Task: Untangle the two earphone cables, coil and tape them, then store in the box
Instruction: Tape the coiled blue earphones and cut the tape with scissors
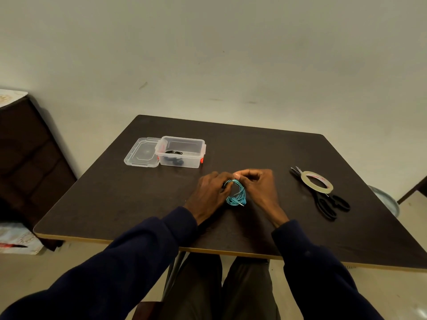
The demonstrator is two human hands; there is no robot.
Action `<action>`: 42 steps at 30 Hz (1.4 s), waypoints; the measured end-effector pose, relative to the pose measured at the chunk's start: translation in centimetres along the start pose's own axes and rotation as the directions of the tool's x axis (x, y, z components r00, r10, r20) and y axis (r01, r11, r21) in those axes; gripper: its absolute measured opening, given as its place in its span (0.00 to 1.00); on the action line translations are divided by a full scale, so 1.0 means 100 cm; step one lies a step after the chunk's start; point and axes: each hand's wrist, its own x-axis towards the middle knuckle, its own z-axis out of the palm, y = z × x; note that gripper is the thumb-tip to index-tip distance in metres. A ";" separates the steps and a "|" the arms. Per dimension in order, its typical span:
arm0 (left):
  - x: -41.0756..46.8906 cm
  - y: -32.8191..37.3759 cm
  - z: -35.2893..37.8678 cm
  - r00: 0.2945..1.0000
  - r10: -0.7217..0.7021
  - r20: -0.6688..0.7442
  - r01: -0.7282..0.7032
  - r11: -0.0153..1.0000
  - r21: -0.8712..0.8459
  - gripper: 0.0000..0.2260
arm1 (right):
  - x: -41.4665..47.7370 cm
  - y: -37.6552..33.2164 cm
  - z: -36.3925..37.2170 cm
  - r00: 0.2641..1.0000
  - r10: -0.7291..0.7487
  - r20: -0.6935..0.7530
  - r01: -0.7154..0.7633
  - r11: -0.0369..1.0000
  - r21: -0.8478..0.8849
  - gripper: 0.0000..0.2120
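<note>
The black earphone cable [173, 152] already lies in the open box [181, 155]. Both hands, left hand [210, 192] and right hand [258, 188], pinch the coiled blue earphone cable [238, 195] over the tabletop [115, 192]; taping and storing it seem left.

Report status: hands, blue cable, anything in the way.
Left hand and right hand both pinch coiled blue cable. Black cable in box. Tape, scissors at right; nothing blocks the box.
</note>
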 end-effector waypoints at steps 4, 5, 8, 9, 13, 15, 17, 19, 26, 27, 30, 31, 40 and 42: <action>0.001 0.002 0.000 0.998 0.031 -0.056 -0.031 1.000 -0.002 0.15 | -0.001 0.002 -0.002 0.998 0.020 0.066 -0.018 1.000 -0.024 0.05; 0.001 0.003 0.000 0.997 0.043 -0.070 -0.043 0.999 0.000 0.14 | -0.002 0.003 -0.002 0.996 0.020 0.083 -0.018 0.999 -0.027 0.06; 0.003 0.003 -0.003 0.996 0.039 -0.083 -0.040 0.999 -0.013 0.13 | -0.005 0.004 -0.003 0.992 0.021 0.127 -0.018 1.000 -0.020 0.08; 0.004 0.003 -0.003 0.997 0.024 -0.078 -0.026 0.999 -0.027 0.13 | -0.006 0.004 -0.003 0.991 0.009 0.134 -0.005 1.000 -0.030 0.09; 0.008 0.007 -0.006 0.997 -0.063 -0.051 0.057 0.991 -0.121 0.10 | -0.006 0.006 -0.003 0.993 -0.020 0.116 0.022 1.000 -0.014 0.16; 0.009 0.009 -0.008 0.993 -0.119 -0.005 0.116 0.980 -0.161 0.09 | -0.006 0.008 -0.003 0.992 -0.021 0.125 0.023 1.000 -0.017 0.18; 0.011 0.009 -0.009 0.982 -0.182 0.042 0.187 0.964 -0.190 0.08 | -0.005 0.009 -0.003 0.990 -0.026 0.139 0.030 0.999 -0.029 0.19; 0.013 0.012 -0.011 0.970 -0.233 0.072 0.243 0.947 -0.210 0.06 | -0.005 0.010 -0.003 0.988 -0.024 0.151 0.030 0.999 -0.037 0.20; 0.025 0.013 -0.019 0.878 -0.392 0.275 0.456 0.861 -0.226 0.08 | -0.007 0.010 -0.001 0.980 -0.053 0.191 0.067 0.996 -0.067 0.23; 0.027 0.013 -0.021 0.860 -0.402 0.314 0.481 0.845 -0.234 0.08 | -0.007 0.010 -0.001 0.980 -0.059 0.188 0.073 0.995 -0.070 0.22; 0.030 0.016 -0.027 0.799 -0.431 0.418 0.572 0.761 -0.308 0.07 | -0.009 0.010 0.000 0.977 -0.076 0.197 0.091 0.994 -0.068 0.23; 0.030 0.016 -0.029 0.774 -0.444 0.452 0.609 0.718 -0.338 0.08 | -0.009 0.011 0.000 0.976 -0.086 0.201 0.103 0.992 -0.074 0.23; 0.036 0.019 -0.040 0.632 -0.549 0.547 0.775 0.424 -0.469 0.05 | -0.016 0.007 -0.001 0.962 -0.247 0.114 0.261 0.956 -0.133 0.16; 0.037 0.019 -0.041 0.619 -0.574 0.536 0.783 0.401 -0.476 0.05 | -0.017 0.009 0.000 0.950 -0.299 0.089 0.311 0.928 -0.204 0.12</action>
